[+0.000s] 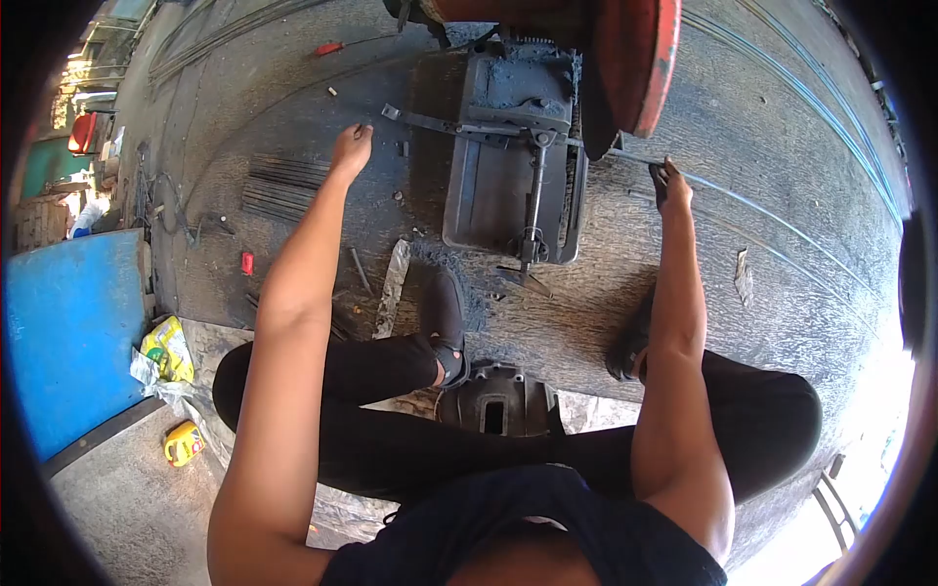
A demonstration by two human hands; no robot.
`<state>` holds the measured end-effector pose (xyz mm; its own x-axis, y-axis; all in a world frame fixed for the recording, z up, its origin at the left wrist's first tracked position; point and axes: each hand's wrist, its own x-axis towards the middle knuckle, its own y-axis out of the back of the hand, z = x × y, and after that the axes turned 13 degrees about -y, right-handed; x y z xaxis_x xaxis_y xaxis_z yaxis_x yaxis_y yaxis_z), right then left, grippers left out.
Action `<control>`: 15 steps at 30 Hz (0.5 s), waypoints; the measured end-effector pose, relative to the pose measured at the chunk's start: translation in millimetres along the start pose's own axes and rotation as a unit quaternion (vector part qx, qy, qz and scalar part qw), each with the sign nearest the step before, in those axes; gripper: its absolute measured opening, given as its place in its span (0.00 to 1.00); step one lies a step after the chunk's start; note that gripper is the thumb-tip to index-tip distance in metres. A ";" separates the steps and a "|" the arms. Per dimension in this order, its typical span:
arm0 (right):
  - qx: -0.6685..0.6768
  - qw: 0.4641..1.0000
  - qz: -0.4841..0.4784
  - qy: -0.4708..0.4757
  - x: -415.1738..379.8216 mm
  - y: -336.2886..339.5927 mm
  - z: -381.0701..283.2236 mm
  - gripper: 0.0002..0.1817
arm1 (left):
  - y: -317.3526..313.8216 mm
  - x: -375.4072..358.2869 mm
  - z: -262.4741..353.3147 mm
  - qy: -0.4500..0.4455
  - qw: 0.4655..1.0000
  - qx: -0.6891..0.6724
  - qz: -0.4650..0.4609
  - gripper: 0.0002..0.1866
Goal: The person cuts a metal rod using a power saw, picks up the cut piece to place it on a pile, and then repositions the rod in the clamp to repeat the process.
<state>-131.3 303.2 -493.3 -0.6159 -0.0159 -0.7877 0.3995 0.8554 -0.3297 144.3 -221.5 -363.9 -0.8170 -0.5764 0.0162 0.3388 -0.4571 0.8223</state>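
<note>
A chop saw (469, 200) with a grey base and vise stands in front of me, its red guard (660, 73) raised at the upper right. My left hand (354, 153) is closed, left of the saw, with a small dark bit at its fingers that I cannot make out. Near it, a flat metal stop arm (425, 120) juts out from the saw. My right hand (672, 186) is closed around a long thin metal rod (747, 200), which runs from the vise away to the right. Something dark, perhaps a cloth, shows at its fingers.
Left of the saw lies a bundle of cut rods (283, 186). A red-handled screwdriver (329, 48) and a red object (247, 264) rest on the board. More long rods (831, 93) lie at right. A yellow container (183, 444) stands near a blue panel (73, 337).
</note>
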 end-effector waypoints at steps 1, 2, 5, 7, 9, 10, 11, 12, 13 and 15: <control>0.009 1.000 -0.010 -0.002 -3.0 -5.1 2.2 0.10 | -7.3 7.0 -4.2 0.001 1.000 -0.002 -0.001 0.26; 0.002 1.000 0.001 -0.009 -6.4 -10.0 4.8 0.11 | -14.8 12.5 -8.6 0.037 0.997 -0.067 -0.003 0.26; 0.009 1.000 0.017 0.023 -15.1 -27.7 16.1 0.11 | -32.6 26.4 -7.9 0.112 0.970 -0.214 0.032 0.25; 0.007 1.000 0.023 0.012 -21.3 -38.3 19.9 0.11 | -35.8 28.8 6.5 0.147 0.943 -0.292 0.067 0.24; 0.006 0.998 0.060 0.010 -27.8 -46.1 21.1 0.12 | -27.2 26.8 27.1 0.161 0.924 -0.348 -0.005 0.28; 0.007 0.998 0.061 0.009 -29.9 -46.3 20.0 0.12 | -27.7 27.9 20.4 0.161 0.924 -0.347 -0.005 0.28; 0.006 0.998 0.061 0.000 -32.4 -46.0 18.5 0.13 | -27.6 28.0 13.4 0.149 0.934 -0.325 -0.026 0.28; 0.005 0.998 0.060 -0.009 -35.4 -46.0 18.2 0.13 | -28.7 27.1 6.8 0.138 0.942 -0.302 -0.045 0.28; 0.004 0.998 0.058 -0.010 -33.0 -41.7 19.0 0.13 | -30.0 22.8 3.2 0.139 0.942 -0.302 -0.043 0.28; -0.021 0.999 -0.032 0.007 -16.2 -24.8 18.5 0.14 | -28.5 8.6 -1.0 0.144 0.926 -0.350 0.007 0.26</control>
<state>-118.6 272.6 -482.0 -0.6486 -0.0642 -0.7584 0.3309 0.8736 -0.3569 128.1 -214.1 -387.8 -0.6862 -0.6958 -0.2121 0.6494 -0.7174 0.2523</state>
